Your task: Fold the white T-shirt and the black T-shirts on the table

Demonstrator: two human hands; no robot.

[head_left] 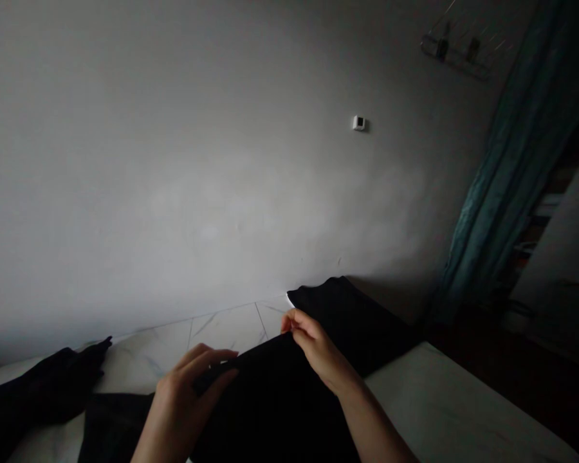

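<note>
Holding the upper edge of a black cloth (pixel 270 405) between them, the left hand (pixel 186 389) and the right hand (pixel 313 344) work near the lower middle of the view. The left hand is closed lightly on this edge, with its thumb on the near side and its fingers on the far side, and a small gap shows between the thumb and the fingers. The right hand pinches the same edge with its fingertips, a little higher and farther from the camera. Between the two hands the edge runs almost straight, and the cloth hangs down from it toward the bottom of the view. Beyond the right hand, a dark fabric (pixel 352 315) lies flat near the wall (pixel 174 161); I cannot tell whether it is a part of the same cloth. At the far left, a crumpled dark garment (pixel 43 389) lies on a pale marbled surface (pixel 410 386), which has thin dark lines. On the wall there is a small white device (pixel 359 123) with a dark square. To the right hangs a teal curtain (pixel 492 186), and near the top, a wire hanger (pixel 456 61) carries dark clips.
</note>
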